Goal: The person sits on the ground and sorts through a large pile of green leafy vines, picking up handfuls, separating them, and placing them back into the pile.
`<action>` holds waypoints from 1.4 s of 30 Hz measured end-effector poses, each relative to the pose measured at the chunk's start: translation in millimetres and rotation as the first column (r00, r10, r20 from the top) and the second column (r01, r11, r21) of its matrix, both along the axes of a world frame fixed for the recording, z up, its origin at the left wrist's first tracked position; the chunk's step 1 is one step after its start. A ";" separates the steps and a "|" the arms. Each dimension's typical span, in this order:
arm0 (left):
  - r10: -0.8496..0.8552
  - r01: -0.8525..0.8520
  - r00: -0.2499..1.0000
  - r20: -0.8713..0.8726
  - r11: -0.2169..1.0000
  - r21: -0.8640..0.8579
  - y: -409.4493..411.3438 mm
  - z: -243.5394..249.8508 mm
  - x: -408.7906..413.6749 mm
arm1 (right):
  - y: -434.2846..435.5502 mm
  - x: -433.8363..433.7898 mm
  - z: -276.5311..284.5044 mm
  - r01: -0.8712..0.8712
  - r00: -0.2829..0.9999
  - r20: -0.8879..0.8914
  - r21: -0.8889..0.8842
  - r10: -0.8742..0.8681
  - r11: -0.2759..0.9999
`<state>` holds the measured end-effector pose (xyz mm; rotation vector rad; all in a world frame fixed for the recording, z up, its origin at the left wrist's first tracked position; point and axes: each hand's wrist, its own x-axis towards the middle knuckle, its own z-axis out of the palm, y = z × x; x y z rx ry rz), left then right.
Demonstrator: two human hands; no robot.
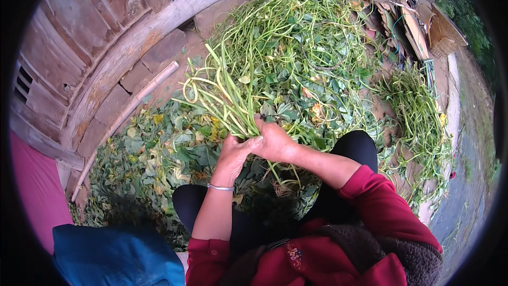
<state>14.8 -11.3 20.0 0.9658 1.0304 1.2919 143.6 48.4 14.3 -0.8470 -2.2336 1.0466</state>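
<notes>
Both hands are closed around one bundle of green stems (234,107), held over the leaf-covered ground between my knees. My left hand (234,153), with a silver bracelet at its wrist, grips the bundle from the left. Against it, my right hand (276,141) wraps the lower part of the stems. Cut or broken stem ends point up and away from me. Below the right hand hang a few stems with pale, thin roots (283,188). A large heap of long green vines (301,35) lies beyond the hands, and loose leaves (158,155) cover the ground to the left.
A separate pile of green stems (412,111) lies at the right. Behind it are wooden boards (414,31) and a woven basket (442,41). A long pole (139,97) lies along the wooden wall (79,28) at left. Blue fabric (115,256) is at the lower left.
</notes>
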 end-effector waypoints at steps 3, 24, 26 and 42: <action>-0.012 0.009 0.996 0.090 0.999 0.043 3.5 -5.7 -5.0 | -3.3 -4.9 1.4 -0.008 0.998 0.064 0.027 0.006 1.000; 0.240 -0.267 0.901 0.362 0.963 0.024 9.7 -9.4 -22.9 | 57.8 33.6 0.5 -0.148 0.965 -0.242 -0.204 0.096 0.968; 0.265 -0.306 0.863 0.431 0.951 0.029 7.6 -11.3 -34.8 | 84.6 48.2 3.2 0.117 0.865 -0.403 -0.418 -0.299 0.901; 0.016 -0.126 0.907 0.420 0.963 0.237 -0.4 3.6 -56.1 | 66.3 33.6 -18.7 0.024 0.954 -0.300 0.092 0.005 0.995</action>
